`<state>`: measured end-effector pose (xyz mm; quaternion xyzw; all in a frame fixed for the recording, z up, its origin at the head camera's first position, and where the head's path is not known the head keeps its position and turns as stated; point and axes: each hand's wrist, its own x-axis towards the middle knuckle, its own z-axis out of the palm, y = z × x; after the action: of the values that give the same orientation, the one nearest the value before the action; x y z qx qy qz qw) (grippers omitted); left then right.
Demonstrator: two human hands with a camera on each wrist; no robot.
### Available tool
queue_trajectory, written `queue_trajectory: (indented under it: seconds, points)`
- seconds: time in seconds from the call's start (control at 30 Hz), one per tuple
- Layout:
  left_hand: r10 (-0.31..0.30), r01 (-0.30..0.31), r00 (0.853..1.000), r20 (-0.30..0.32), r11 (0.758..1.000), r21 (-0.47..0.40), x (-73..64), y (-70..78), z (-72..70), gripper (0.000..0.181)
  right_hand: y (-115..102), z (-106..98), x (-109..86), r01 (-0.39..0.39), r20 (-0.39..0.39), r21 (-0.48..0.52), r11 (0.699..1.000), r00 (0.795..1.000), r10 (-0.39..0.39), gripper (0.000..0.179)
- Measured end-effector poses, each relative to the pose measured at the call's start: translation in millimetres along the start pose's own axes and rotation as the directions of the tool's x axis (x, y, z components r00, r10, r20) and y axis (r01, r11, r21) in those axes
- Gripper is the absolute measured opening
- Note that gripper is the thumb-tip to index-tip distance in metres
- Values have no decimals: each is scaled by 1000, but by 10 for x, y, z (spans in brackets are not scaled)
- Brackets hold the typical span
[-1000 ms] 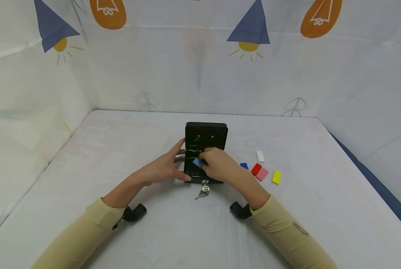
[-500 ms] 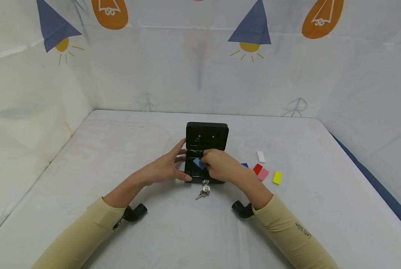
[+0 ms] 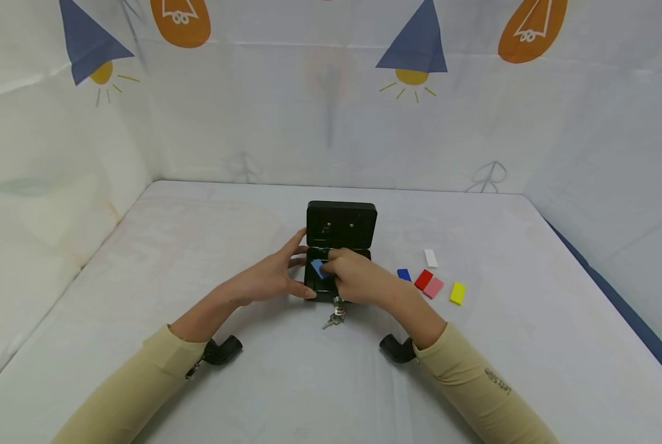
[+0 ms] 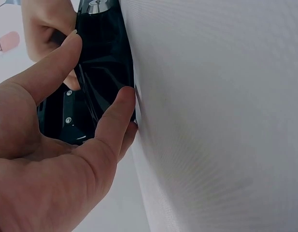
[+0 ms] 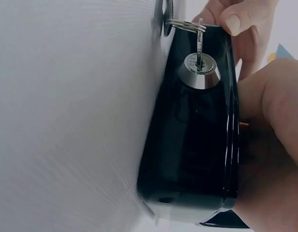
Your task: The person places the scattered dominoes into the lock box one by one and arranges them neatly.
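On the surface before you stands the box, its lid raised along the far side, the wall behind. Your left hand is against the box's left side, thumb at the near corner; your right hand reaches in from the right, a held block over the inside's left half. The lock is on the near face, keys before it. Right of the box you have an inner block, a touching pair, an outer block farthest right and a rear block behind the pair.
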<state>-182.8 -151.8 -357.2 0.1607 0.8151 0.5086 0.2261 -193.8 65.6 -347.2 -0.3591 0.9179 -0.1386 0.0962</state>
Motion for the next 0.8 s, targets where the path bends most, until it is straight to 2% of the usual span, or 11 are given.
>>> queue_trajectory:
  seconds: [0.17,0.8]
  points:
    - [3,-3,1000,2,1000,6,2,-6,-2,125,-7,13,9,-6,22,-7,1000,1000,6,38]
    - [-2,2,1000,7,1000,6,-6,12,3,123,1,60,43,33,2,-47,998,999,-33,40]
